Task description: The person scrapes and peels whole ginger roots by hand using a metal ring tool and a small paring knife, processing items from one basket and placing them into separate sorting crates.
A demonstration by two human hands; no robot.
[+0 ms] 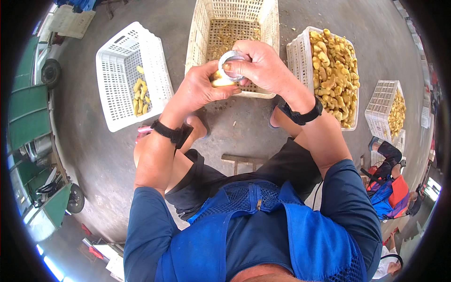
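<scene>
My left hand [206, 84] holds a piece of ginger root [222, 81], partly hidden by the fingers. Against it, my right hand [262, 65] grips a metal ring-shaped tool [232, 56], its thumb across the ring's opening. Both hands are over the near end of a cream plastic crate [197, 38], which has brown and yellowish scraps on its perforated floor. To the left stands a white plastic crate [107, 81] with several peeled-looking ginger pieces [140, 95] inside. A crate on the right [299, 53] is heaped with ginger root [334, 77].
Farther right, another white crate [380, 109] holds ginger, and a seated person [387, 190] is near it. A small wooden stool [243, 159] shows between my legs. Green vehicle panels [31, 112] and wheels line the left side. Small scraps lie on the concrete floor [81, 148].
</scene>
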